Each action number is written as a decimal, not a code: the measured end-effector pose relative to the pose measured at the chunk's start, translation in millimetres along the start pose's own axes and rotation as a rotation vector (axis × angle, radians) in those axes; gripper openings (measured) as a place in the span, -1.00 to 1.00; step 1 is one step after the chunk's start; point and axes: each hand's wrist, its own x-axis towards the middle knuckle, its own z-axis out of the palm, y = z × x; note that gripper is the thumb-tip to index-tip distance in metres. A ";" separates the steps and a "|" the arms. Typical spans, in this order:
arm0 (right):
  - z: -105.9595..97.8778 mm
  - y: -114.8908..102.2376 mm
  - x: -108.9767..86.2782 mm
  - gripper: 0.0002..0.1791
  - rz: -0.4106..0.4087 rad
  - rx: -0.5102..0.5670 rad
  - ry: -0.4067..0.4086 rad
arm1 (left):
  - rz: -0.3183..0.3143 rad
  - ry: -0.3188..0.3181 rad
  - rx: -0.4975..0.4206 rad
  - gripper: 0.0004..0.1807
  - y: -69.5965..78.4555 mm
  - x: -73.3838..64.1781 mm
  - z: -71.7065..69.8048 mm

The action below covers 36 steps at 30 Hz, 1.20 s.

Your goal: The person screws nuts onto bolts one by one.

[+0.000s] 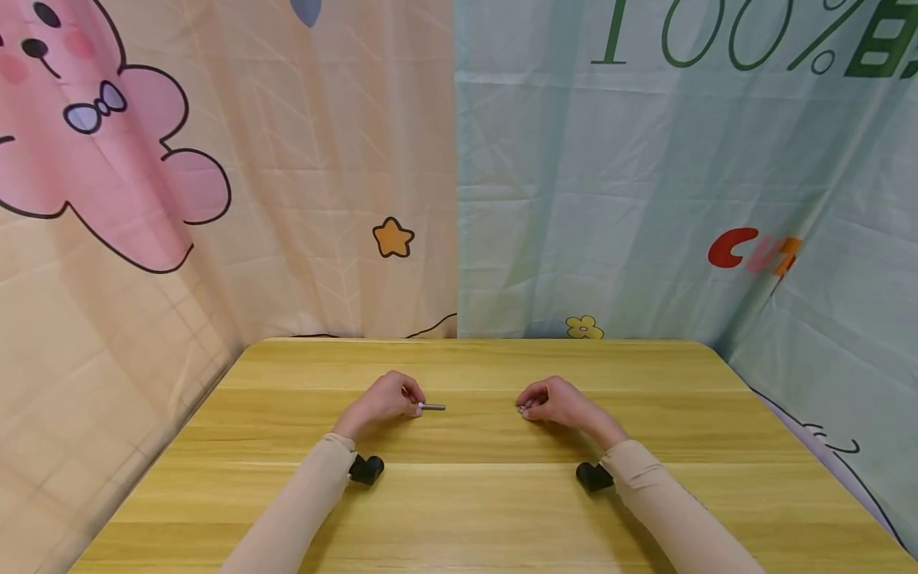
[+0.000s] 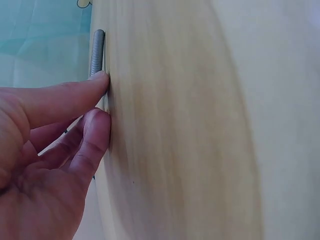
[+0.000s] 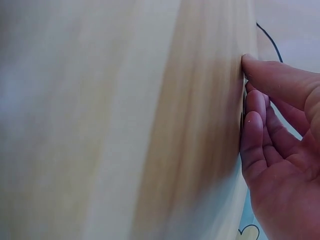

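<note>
My left hand [image 1: 387,396] pinches one end of a grey threaded bolt [image 1: 433,407] between thumb and fingers, low over the wooden table [image 1: 459,510]. The bolt's free end points right, toward the other hand; in the left wrist view its threaded shank [image 2: 98,52] sticks out beyond the thumb, while the gripped end is hidden. Opposite it, my right hand [image 1: 562,401] has thumb and fingertips around a small silvery metal piece [image 1: 522,410] close to the tabletop. That piece is mostly covered by the fingers, and I cannot tell its exact kind. A gap separates the two hands.
Printed curtains hang behind the table's far edge and along both sides, peach on the left [image 1: 323,159] and pale blue-green on the right [image 1: 610,175]. A black wrist camera sits on each forearm, left [image 1: 366,469] and right [image 1: 594,477], above the wood.
</note>
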 end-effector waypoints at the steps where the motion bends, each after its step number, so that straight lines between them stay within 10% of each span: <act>1: 0.0 0.1 0.1 -0.87 -0.002 0.001 0.000 | -0.003 0.004 -0.002 -0.91 -0.2 0.1 0.3; 36: 4.3 -4.5 -5.9 -0.87 0.063 0.046 0.028 | -0.015 0.097 -0.031 -0.96 3.5 -19.1 4.6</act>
